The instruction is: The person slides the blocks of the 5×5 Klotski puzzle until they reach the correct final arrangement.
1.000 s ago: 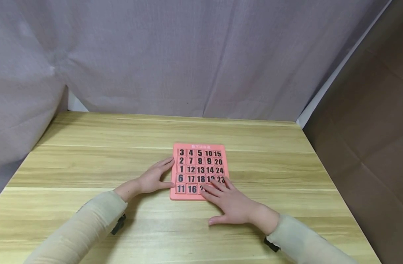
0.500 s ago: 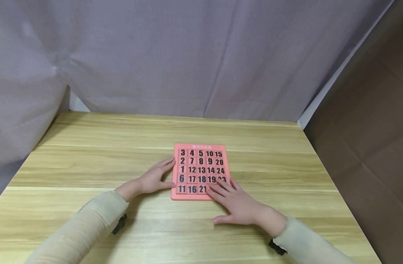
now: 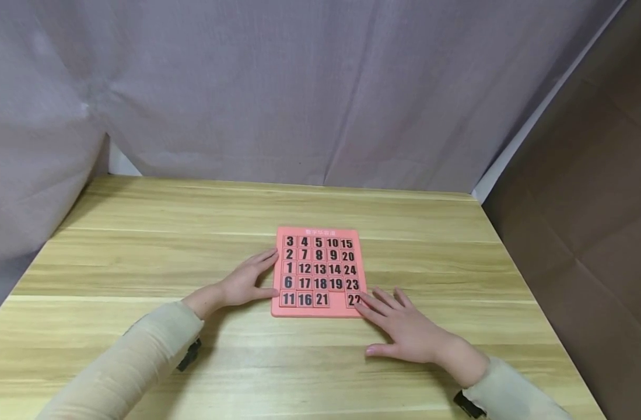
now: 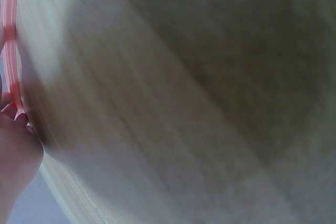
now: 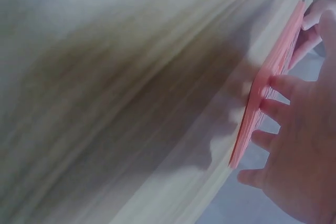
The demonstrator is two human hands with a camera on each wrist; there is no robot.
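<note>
- Head view, change: my right hand (image 3: 412, 332) has shifted to the right, off the lower middle of the pink number puzzle board (image 3: 317, 272). One second ago it covered the tiles beside 16; those tiles now show. Tile 21 (image 3: 322, 300) sits next to 16, an empty cell (image 3: 337, 300) lies to its right, and tile 22 (image 3: 354, 300) occupies the bottom-right corner.
- Head view, right hand: my fingers are straight and spread, flat on the wooden table (image 3: 142, 245). The tips of the first two fingers rest on tile 22 and the board's lower right corner. Nothing is gripped.
- Head view, left hand: my left hand (image 3: 242, 281) has not moved. Its fingers are extended, and fingertips and thumb press against the board's left edge. The board lies flat at the table's centre.
- Left wrist view: blurred. My fingertips (image 4: 16, 116) touch the pink board edge (image 4: 9, 30) at the far left; the table fills the rest.
- Right wrist view: blurred. My spread fingers (image 5: 286, 85) lie over the near edge of the board (image 5: 273, 72), uncurled.
</note>
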